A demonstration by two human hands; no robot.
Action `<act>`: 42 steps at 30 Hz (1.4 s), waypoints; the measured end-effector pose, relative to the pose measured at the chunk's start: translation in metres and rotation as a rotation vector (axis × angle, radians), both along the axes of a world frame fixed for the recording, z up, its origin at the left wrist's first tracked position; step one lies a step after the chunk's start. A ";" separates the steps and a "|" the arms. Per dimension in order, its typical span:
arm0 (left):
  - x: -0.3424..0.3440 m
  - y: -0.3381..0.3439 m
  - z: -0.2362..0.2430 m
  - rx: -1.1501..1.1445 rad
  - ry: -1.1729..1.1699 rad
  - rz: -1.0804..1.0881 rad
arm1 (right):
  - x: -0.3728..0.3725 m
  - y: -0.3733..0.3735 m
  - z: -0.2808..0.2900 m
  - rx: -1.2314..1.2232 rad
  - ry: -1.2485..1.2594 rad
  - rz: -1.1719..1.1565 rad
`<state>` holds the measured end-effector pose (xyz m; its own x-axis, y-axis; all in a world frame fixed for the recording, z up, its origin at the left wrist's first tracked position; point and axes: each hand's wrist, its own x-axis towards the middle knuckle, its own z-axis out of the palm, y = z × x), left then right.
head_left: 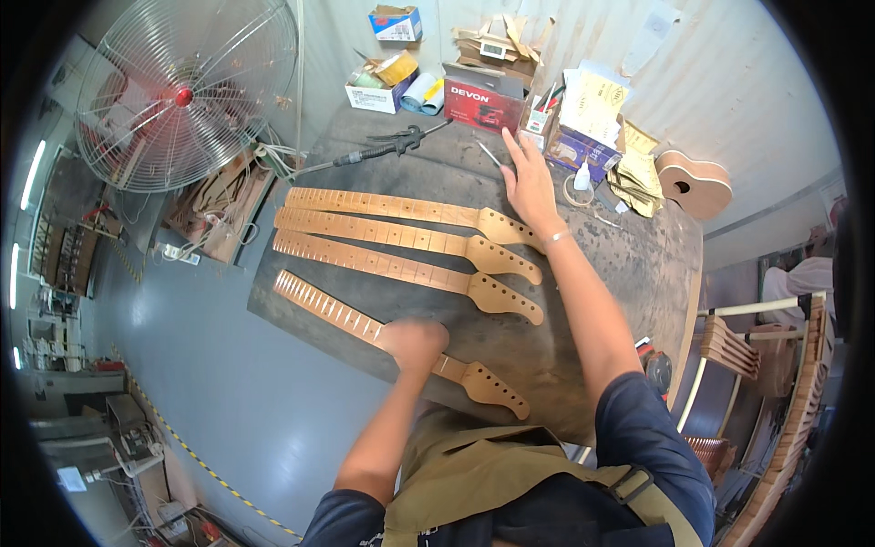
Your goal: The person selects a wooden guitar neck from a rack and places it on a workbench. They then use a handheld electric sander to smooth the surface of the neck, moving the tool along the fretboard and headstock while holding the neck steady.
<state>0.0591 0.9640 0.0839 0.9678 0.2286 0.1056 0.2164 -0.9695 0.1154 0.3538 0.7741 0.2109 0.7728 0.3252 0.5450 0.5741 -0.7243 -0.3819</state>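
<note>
**Four guitar necks on the bench, one under each hand's reach**

Four unfinished wooden guitar necks lie side by side on a dark, dusty workbench (638, 264), their headstocks pointing toward four o'clock. The left hand (415, 342) presses down on the nearest neck (392, 337), at about six o'clock on the bench; it looks blurred and bunched, fingers curled down over the fretboard, though I cannot tell whether they grip it or only lean on it. The fretboard runs out from under the hand toward ten o'clock, and the headstock shows past it toward four.

The right hand (529, 178) is stretched out flat at about one o'clock, fingers spread open and straight, palm down on the bench top, holding nothing. It rests just beyond the headstock of the farthest neck (410, 208), with a thin metal rod (488, 153) lying just beside the fingertips. The two middle necks (401, 251) lie between the hands, close together but apart.

At twelve o'clock along the back edge stand a red box (483, 100), cardboard boxes of tape rolls (383, 87) and stacks of sandpaper sheets (638, 169). A dark long-handled tool (392, 144) lies at eleven o'clock. A large wire-caged fan (187, 91) stands off at ten o'clock, and a small guitar body (697, 182) leans at two o'clock
</note>
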 end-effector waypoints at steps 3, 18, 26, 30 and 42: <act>0.003 0.003 0.008 -0.126 -0.027 -0.127 | -0.076 -0.017 0.005 -0.020 -0.002 -0.030; 0.041 0.141 0.047 -0.075 0.081 -1.025 | -0.326 -0.272 0.007 -0.533 0.527 -0.926; 0.089 0.142 0.029 -0.103 0.008 -1.032 | -0.333 -0.299 0.019 -0.334 0.564 -0.822; 0.097 0.138 0.029 -0.099 0.001 -1.064 | -0.360 -0.313 0.005 -0.034 0.471 -0.810; 0.168 0.134 0.017 -0.059 -0.074 -1.033 | -0.433 -0.188 -0.020 2.184 0.428 -0.076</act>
